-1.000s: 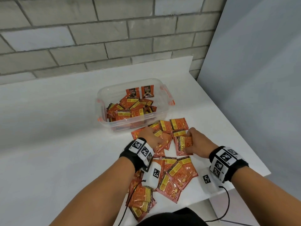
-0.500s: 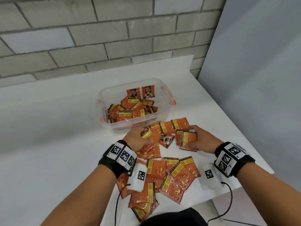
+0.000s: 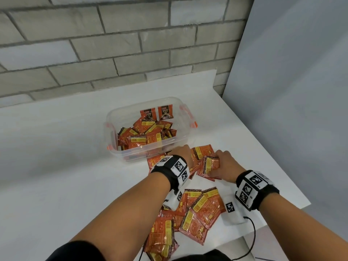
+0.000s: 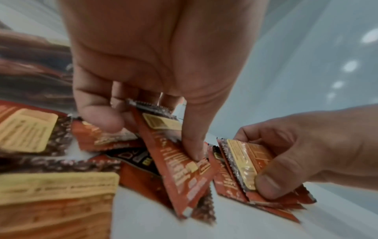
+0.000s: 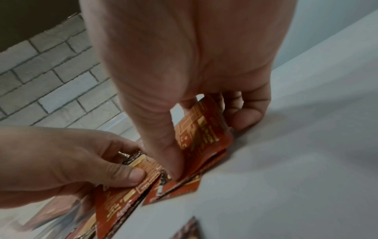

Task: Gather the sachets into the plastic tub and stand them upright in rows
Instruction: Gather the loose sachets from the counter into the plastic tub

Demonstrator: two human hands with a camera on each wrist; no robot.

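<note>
Beside plastic tub [image 3: 120, 153] on white counter [image 3: 56, 166]: left hand [image 4: 155, 67] pinching one sachet [image 4: 175, 163], right hand [image 5: 184, 67] gripping sachet stack [image 5: 202, 139], loose sachets [image 3: 199, 210] nearby.

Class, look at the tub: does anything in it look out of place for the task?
Yes. In the tub, only two sachets stand upright at the far wall; the rest lie jumbled, not in rows.

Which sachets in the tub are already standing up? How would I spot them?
Find the clear plastic tub on the white table. Against its far wall stand two sachets, side by side. They alone show dark fronts with a coffee cup; the rest lie jumbled, orange backs up.
</note>
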